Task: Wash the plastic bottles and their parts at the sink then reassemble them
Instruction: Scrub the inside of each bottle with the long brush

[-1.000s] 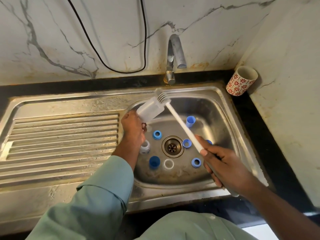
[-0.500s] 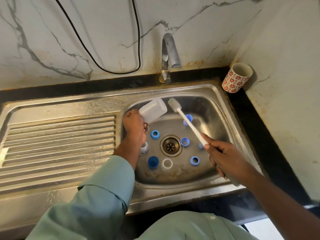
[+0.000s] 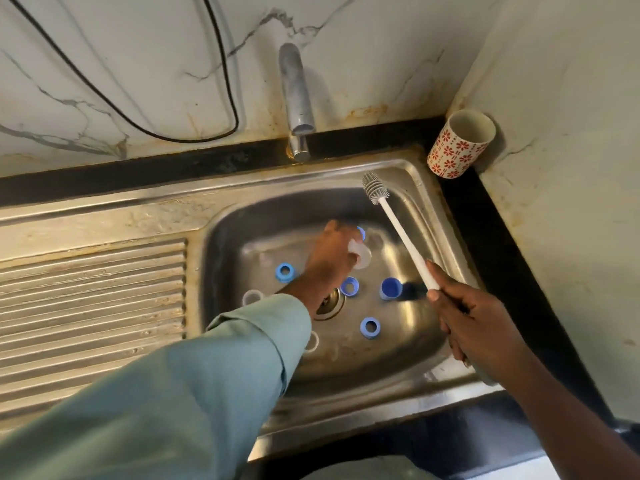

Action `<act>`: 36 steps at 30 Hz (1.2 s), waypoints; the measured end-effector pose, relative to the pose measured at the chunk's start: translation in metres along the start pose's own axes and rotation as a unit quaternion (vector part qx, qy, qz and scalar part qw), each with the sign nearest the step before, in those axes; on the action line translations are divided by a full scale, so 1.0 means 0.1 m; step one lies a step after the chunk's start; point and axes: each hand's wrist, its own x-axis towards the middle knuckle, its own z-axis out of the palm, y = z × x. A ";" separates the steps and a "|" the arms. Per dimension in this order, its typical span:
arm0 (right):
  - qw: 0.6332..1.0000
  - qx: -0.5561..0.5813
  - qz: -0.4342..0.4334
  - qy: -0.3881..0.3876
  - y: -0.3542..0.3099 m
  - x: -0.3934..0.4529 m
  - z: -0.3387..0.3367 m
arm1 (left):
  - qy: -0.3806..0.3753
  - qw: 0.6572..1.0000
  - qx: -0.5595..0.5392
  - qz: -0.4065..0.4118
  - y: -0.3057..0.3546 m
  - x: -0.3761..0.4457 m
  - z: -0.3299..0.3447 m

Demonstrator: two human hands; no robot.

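My left hand (image 3: pixel 330 259) reaches low into the steel sink basin (image 3: pixel 412 327) and grips a small clear plastic bottle (image 3: pixel 360 255), blurred by motion. My right hand (image 3: pixel 465 318) holds the white handle of a bottle brush (image 3: pixel 398 233), whose grey bristle head points up toward the basin's back right corner. Several blue rings and caps lie on the basin floor: a blue ring (image 3: pixel 284 271) at left, a blue ring (image 3: pixel 349 286) by the drain, a blue cap (image 3: pixel 390 288) and a blue ring (image 3: pixel 370 328). A clear ring (image 3: pixel 251 296) lies at left.
The tap (image 3: pixel 294 95) stands behind the basin with no water running. A ribbed draining board (image 3: pixel 93 306) spreads to the left. A red-flowered cup (image 3: pixel 457 143) sits in the back right corner. A black cable (image 3: pixel 145 129) hangs on the marble wall.
The brush came out of the bottle and swung right. My left hand carried the bottle from the basin's left rim down toward the middle of the basin.
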 end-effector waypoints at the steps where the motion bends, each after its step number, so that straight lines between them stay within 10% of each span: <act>1: 1.000 -0.008 -0.007 0.003 0.03 0.01 -0.04 | -0.018 1.000 0.023 0.007 0.04 0.02 0.08; 22: 0.995 -0.071 -0.061 -0.040 0.36 0.21 -0.35 | -0.065 0.996 0.066 0.006 0.04 0.20 0.74; 28: 0.992 -0.070 -0.082 -0.059 0.29 0.16 -0.27 | 0.115 0.985 0.080 -0.099 -0.27 -0.08 0.13; 36: 0.985 -0.085 -0.107 -0.103 0.21 0.09 0.40 | -0.164 0.899 0.319 -0.251 -1.06 -0.50 -0.28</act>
